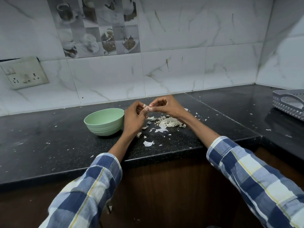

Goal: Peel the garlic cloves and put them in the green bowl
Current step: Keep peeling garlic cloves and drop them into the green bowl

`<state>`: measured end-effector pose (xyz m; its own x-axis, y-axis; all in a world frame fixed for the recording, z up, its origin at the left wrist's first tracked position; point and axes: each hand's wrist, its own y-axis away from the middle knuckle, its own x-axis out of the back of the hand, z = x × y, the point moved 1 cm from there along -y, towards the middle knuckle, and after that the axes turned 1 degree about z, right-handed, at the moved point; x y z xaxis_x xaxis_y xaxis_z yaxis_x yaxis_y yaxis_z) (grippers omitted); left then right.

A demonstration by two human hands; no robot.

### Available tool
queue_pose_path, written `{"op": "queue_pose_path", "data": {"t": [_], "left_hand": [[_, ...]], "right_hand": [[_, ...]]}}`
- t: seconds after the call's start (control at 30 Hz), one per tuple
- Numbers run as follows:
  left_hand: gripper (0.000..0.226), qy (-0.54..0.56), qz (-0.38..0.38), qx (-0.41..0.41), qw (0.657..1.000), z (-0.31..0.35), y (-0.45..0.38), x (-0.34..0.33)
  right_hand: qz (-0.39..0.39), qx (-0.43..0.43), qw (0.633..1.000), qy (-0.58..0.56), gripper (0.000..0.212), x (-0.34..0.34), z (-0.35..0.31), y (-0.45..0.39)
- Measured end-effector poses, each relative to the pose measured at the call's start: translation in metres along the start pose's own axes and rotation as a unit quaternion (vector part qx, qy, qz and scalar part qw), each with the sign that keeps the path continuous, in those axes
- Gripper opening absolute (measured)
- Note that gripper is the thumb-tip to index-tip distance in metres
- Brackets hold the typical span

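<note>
**Garlic peeling at black counter: one clove in hand**

Checked sleeves (92, 183) nearest; loose peel (148, 143) on the counter (49, 145) edge, larger peel heap (169, 121) beyond (judged dropped beneath the work); left hand (134, 118) and right hand (166, 106) raised above it, both pinching one garlic clove (147, 106) between fingertips, apparently to strip skin; clove's long axis seemingly left-to-right, too small to confirm; green bowl (104, 120) upright just left, contents hidden.

Black granite counter (49, 145); grey slotted tray (289, 104) at right edge; switchboard (24, 73) on marble-tiled wall (181, 46).
</note>
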<state>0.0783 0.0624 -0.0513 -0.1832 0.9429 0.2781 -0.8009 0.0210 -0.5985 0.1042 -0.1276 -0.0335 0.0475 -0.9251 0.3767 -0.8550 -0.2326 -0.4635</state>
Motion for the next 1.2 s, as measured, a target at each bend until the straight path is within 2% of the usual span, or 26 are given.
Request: {"op": "queue_pose_path", "data": {"t": [0.17, 0.4, 0.5, 0.73, 0.93, 1.0, 1.1, 1.2], "left_hand": [[0.015, 0.013, 0.004, -0.006, 1.000, 0.000, 0.001, 0.000], [0.007, 0.049, -0.012, 0.001, 0.999, -0.008, -0.006, -0.004], [0.005, 0.061, -0.026, 0.013, 0.998, -0.009, -0.006, -0.005], [0.025, -0.010, -0.030, 0.023, 0.999, -0.010, -0.003, -0.008], [0.054, -0.039, -0.018, 0.019, 0.999, -0.014, -0.003, -0.008], [0.045, -0.054, -0.002, 0.008, 0.998, -0.014, -0.003, -0.006], [0.012, -0.076, 0.013, -0.010, 0.997, -0.012, -0.004, -0.005], [0.010, -0.047, -0.013, -0.015, 0.999, -0.008, -0.003, -0.006]], "right_hand": [[0.000, 0.005, 1.000, 0.017, 0.022, -0.002, -0.005, 0.004], [-0.066, 0.014, 0.991, 0.114, 0.025, -0.014, -0.007, 0.007], [-0.060, 0.019, 0.989, 0.136, 0.019, -0.016, -0.008, 0.007], [-0.053, 0.035, 0.984, 0.164, 0.027, -0.015, -0.010, 0.007], [-0.030, 0.025, 0.987, 0.154, 0.027, -0.013, -0.009, 0.007], [-0.017, 0.026, 0.987, 0.157, 0.024, -0.011, -0.008, 0.006], [-0.008, 0.016, 0.986, 0.166, 0.017, -0.010, -0.006, 0.004], [-0.006, 0.025, 0.985, 0.171, 0.014, -0.009, -0.005, 0.005]]}}
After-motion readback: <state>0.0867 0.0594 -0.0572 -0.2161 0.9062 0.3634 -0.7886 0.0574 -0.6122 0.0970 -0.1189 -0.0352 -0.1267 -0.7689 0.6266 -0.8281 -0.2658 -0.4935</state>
